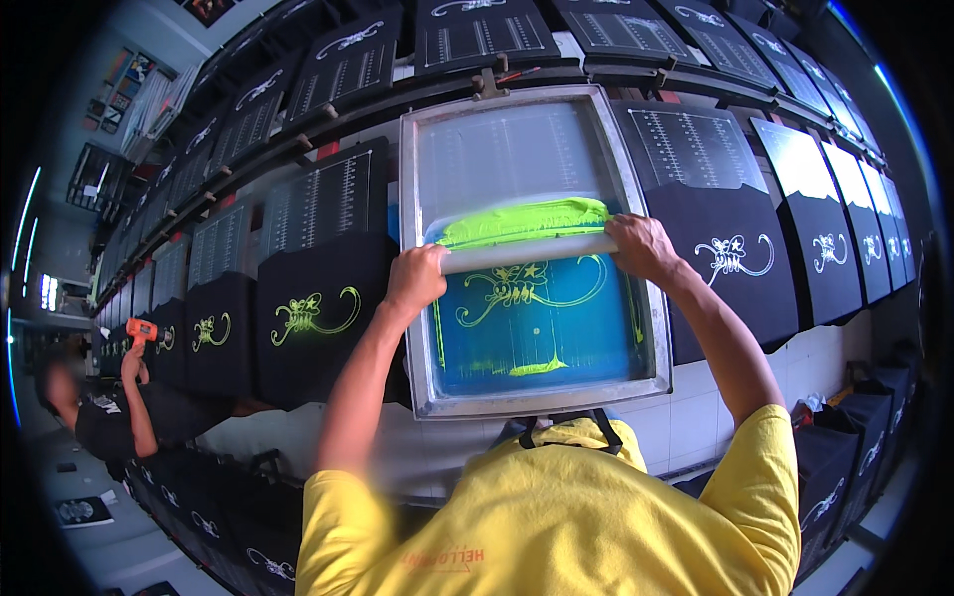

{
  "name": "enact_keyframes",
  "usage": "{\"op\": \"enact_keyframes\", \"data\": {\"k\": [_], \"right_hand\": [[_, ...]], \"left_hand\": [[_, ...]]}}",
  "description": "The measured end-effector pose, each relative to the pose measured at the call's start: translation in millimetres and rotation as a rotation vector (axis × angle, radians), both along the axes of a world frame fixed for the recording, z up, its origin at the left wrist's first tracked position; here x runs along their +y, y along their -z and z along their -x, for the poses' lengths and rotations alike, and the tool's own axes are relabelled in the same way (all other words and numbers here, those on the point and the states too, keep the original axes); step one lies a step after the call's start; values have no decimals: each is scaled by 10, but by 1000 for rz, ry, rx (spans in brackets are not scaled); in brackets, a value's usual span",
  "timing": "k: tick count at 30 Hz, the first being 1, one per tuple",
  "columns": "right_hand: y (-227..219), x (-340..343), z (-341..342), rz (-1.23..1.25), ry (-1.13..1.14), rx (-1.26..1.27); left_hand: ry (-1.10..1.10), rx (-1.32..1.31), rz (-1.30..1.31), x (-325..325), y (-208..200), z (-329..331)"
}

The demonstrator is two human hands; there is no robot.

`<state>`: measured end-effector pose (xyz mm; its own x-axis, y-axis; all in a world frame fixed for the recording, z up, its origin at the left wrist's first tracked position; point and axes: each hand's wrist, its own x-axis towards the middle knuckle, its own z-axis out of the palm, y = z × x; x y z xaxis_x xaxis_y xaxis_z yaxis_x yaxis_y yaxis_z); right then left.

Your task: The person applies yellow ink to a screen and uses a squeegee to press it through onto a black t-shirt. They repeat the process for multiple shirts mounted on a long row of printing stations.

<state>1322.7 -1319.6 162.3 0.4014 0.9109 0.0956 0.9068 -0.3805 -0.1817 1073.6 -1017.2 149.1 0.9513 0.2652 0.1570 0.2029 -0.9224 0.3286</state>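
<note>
Both of my hands grip a long pale squeegee [527,252], one at each end. My left hand [417,275] is closed round its left end, and my right hand [641,244] round its right end. The squeegee lies across a screen printing frame [417,348] with a metal border. A thick bank of neon yellow-green ink [527,221] lies along its far side. Nearer to me, the blue mesh [497,343] shows a scrolled design with a star, traced in the same ink. A smaller ink streak [538,369] sits near the frame's lower edge.
Black shirts on boards stand in rows on both sides; the left shirt [308,323] bears a yellow-green print, the right shirt [735,253] a white one. A clamp [487,83] meets the frame's far edge. At left, another person [119,417] holds an orange heat gun [142,329].
</note>
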Motion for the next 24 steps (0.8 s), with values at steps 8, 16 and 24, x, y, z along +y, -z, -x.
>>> {"op": "enact_keyframes", "data": {"k": [8, 16, 24], "right_hand": [[-270, -241, 248, -110, -13, -56], [-94, -1189, 1404, -87, -24, -39], [137, -1526, 1877, 19, 9, 6]], "left_hand": [[-27, -60, -6, -228, -278, 277], [-20, -118, -35, -1167, -41, 1368], [-68, 17, -41, -1555, 179, 1732]]}}
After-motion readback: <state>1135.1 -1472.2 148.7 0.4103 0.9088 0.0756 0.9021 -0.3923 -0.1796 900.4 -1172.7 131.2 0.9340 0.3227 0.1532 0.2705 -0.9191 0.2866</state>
